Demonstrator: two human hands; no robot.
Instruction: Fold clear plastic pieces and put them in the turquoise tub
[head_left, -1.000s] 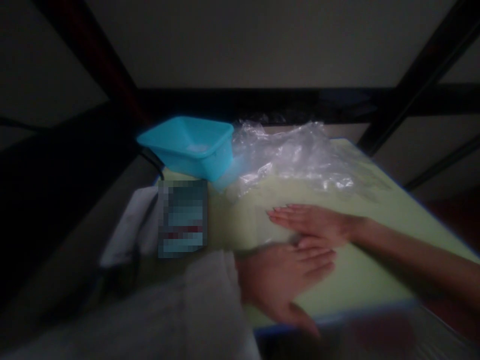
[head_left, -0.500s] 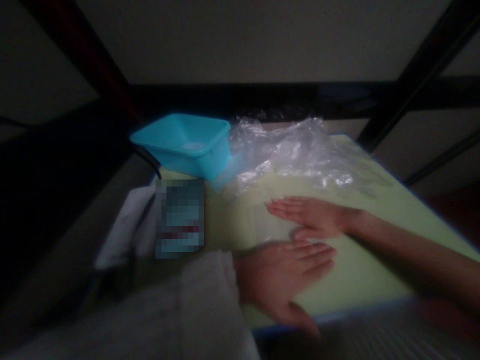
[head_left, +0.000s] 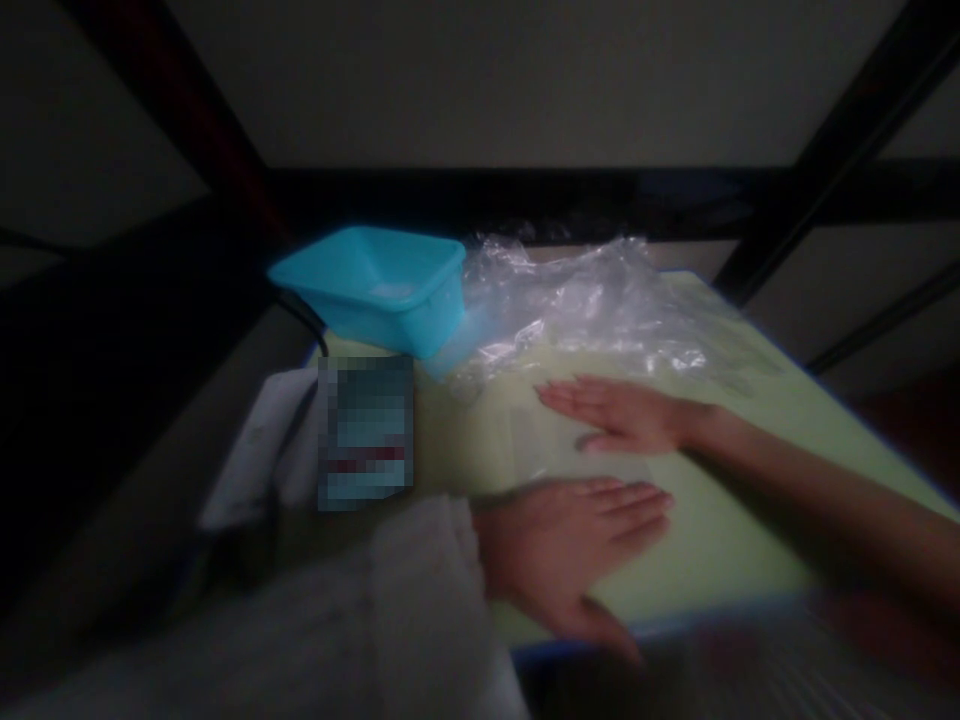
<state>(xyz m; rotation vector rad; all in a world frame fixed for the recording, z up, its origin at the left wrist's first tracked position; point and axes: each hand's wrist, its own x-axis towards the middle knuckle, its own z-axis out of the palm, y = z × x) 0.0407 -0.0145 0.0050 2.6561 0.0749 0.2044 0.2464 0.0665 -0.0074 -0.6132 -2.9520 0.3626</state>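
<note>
My left hand (head_left: 564,550) lies flat near the front edge of the yellow-green tabletop (head_left: 720,535), palm down, with the thumb spread towards me. Beyond it my right hand (head_left: 624,415) is also stretched out, palm down, its fingers pointing left. Between the two hands a thin, clear flat piece (head_left: 534,452), seemingly plastic, lies on the tabletop. Parts of it are hidden by the hands, and the dim, blurred view does not show exactly what it is. Neither hand grips anything.
A turquoise plastic basin (head_left: 431,320) stands at the back left. Crumpled clear plastic bags (head_left: 592,305) spread beside it along the back. At the left are a pixelated device (head_left: 366,430), a white object (head_left: 259,440) and a black cable (head_left: 306,322). Dark bars frame the table.
My right hand has moved slightly away from me, widening the gap to my left hand and showing more of the clear piece. My left hand stays nearly in place.
</note>
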